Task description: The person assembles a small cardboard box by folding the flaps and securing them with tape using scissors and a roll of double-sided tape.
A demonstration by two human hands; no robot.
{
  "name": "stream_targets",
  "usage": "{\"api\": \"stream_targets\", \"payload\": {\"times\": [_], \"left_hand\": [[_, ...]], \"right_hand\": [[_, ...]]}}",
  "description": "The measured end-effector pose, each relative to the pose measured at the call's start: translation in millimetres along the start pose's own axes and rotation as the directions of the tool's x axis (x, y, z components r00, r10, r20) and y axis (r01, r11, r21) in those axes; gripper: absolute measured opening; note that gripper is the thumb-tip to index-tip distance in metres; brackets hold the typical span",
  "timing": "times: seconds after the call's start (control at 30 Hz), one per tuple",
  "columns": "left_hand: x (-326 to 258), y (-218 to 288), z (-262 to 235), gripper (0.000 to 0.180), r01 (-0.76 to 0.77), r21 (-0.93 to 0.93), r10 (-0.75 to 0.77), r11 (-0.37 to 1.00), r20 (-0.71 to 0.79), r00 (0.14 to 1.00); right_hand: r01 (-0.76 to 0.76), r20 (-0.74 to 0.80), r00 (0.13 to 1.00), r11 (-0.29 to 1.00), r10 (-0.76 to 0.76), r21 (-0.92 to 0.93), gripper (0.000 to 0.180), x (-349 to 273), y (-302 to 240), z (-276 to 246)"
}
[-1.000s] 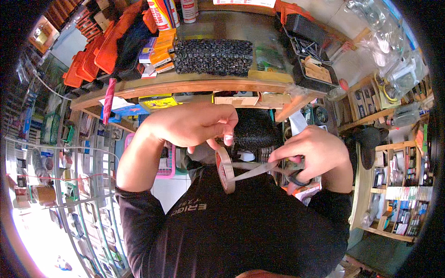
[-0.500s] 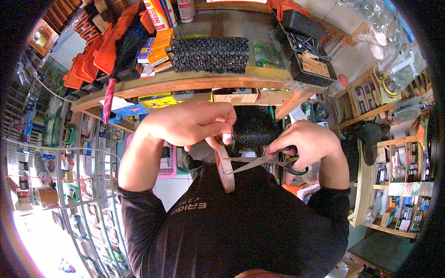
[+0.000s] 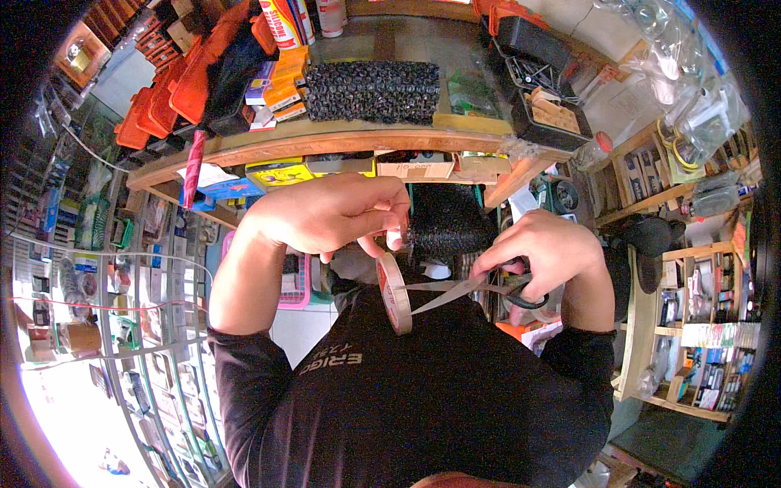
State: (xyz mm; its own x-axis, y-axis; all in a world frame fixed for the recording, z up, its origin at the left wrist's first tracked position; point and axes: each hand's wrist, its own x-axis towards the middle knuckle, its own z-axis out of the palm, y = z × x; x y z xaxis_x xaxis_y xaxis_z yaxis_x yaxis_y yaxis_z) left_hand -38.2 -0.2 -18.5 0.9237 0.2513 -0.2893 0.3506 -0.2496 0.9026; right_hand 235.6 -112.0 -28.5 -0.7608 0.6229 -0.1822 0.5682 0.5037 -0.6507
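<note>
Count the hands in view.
2. The left hand grips the tape roll near centre; the right hand holds scissors against the tape. None seem hidden.

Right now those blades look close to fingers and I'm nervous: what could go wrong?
The open scissors in the right hand point at the tape roll, just below the left hand; a slip could nick its fingers. The roll hangs loosely, so it might swing or drop.

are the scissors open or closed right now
Open. The scissors in the right hand show two blades spread in a narrow V, tips pointing at the tape roll under the left hand.
</note>
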Motion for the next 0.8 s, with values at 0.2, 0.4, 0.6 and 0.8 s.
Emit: {"api": "stream_targets", "payload": {"times": [0.2, 0.4, 0.6, 0.8], "left_hand": [[-4, -21, 0, 0.013, -0.039, 0.004, 0.04, 0.999, -0.034, 0.999], [-11, -29, 1, 0.009, -0.109, -0.152, 0.101, 0.982, -0.065, 0.993], [-24, -45, 4, 0.013, -0.077, -0.18, 0.055, 0.981, -0.127, 0.99], [-38, -51, 13, 0.013, -0.088, -0.203, 0.051, 0.975, -0.181, 0.982]], "right_hand": [[-0.202, -0.286, 0.926, 0.963, 0.248, 0.179, 0.049, -32, 6, -1], [-0.529, -0.656, 0.512, 0.805, 0.555, 0.268, 0.037, -3, 53, 5], [-0.733, -0.808, 0.319, 0.669, 0.496, 0.121, 0.047, 48, 92, -24], [-0.802, -0.83, 0.218, 0.579, 0.514, 0.148, 0.054, 95, 139, -49]]}}
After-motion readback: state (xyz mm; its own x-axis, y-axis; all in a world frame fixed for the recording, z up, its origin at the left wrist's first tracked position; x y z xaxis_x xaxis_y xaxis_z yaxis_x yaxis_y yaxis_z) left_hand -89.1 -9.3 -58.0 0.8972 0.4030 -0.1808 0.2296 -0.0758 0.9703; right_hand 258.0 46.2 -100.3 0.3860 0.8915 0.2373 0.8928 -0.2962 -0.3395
